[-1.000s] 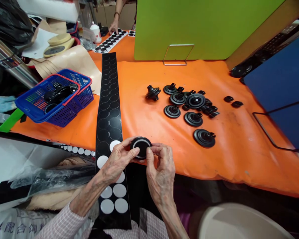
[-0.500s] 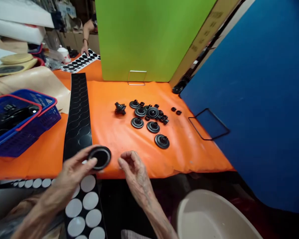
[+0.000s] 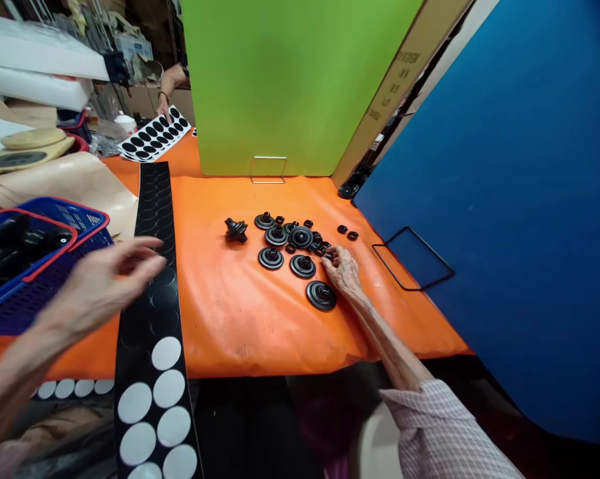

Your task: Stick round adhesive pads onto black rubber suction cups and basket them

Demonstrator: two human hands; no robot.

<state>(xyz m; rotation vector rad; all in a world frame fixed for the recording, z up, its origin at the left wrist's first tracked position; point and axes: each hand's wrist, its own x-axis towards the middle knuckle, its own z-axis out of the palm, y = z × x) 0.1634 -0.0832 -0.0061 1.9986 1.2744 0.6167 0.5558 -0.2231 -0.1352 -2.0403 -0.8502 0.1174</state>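
My left hand (image 3: 105, 283) hovers with fingers stretched out and nothing in it, above a long black sticker strip (image 3: 153, 213) and right of a blue basket (image 3: 88, 218) holding black parts. My right hand (image 3: 342, 269) reaches far across the orange table cover (image 3: 240, 319). Its curled fingertips rest among small black caps (image 3: 324, 249) at the edge of a cluster of black round discs (image 3: 302, 265). One disc (image 3: 320, 295) lies just left of that wrist. What the fingers pinch is hidden. White backing circles (image 3: 166, 352) show at the strip's near end.
A green board (image 3: 280, 80) stands at the back and a blue panel (image 3: 504, 166) with a wire stand (image 3: 412, 259) on the right. A spool-like black part (image 3: 235, 229) lies left of the discs. At far left, another person's hand (image 3: 163, 105) touches a sticker sheet (image 3: 153, 136).
The black disc held in both hands passed to the left hand, which swung left toward the basket and is now empty. The right hand reached out to the pile. The view turned right.
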